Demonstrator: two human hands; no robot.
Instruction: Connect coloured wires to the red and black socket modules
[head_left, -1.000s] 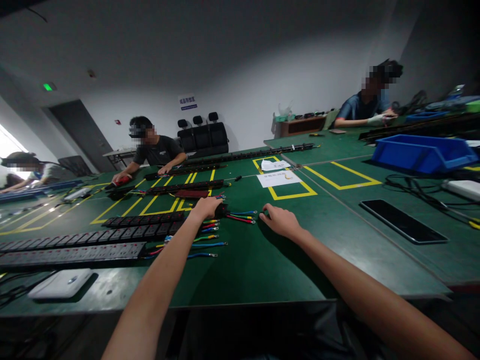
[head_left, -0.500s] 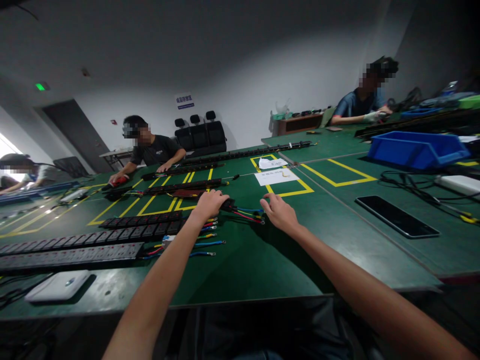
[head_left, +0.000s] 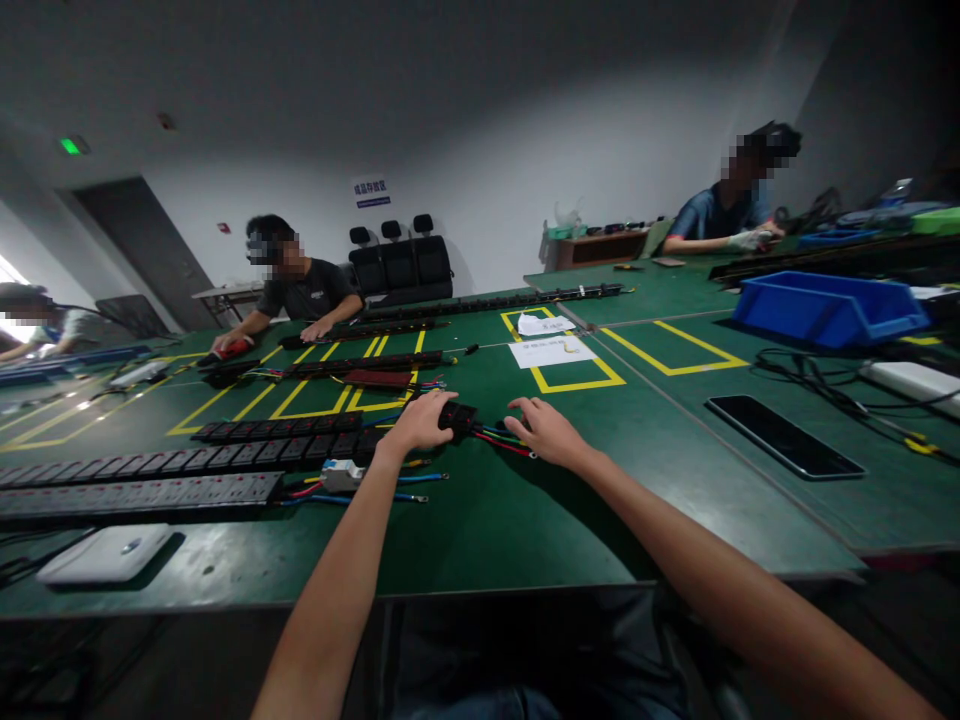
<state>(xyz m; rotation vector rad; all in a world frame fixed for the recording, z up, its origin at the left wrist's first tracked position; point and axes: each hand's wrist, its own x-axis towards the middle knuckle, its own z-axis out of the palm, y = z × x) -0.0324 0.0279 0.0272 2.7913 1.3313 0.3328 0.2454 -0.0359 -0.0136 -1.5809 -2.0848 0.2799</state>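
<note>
— Room, largest item first?
— One pale wall (head_left: pixel 480 220); one green table (head_left: pixel 525 540), marked with yellow tape (head_left: pixel 581 387); one row of black seats (head_left: pixel 401 262) in front of the wall.
— Persons?
— One co-worker (head_left: pixel 311 290), dark shirt, across the table to the left; one other person (head_left: pixel 709 220), blue top, far right.
— On the table?
— Long strips (head_left: pixel 150 495), side by side at left. Blue bin (head_left: pixel 802 315), right. Phone (head_left: pixel 784 436), lying flat, nearer than the bin. White box (head_left: pixel 109 555), near left edge. Two paper sheets (head_left: pixel 551 352), beyond the hands. One breaker (head_left: pixel 341 475), at the wired end of the nearest strip.
— Hands?
— Left hand (head_left: pixel 420 422): grasping a black strip (head_left: pixel 459 420), thumb on the near side. Right hand (head_left: pixel 551 430): half curled, just beside the wires; whether it pinches any, cannot tell.
— And that black strip?
— Middle of the table, between the hands; its left part hidden by the left one. Wires (head_left: pixel 517 447), red, blue and green, run from its right end.
</note>
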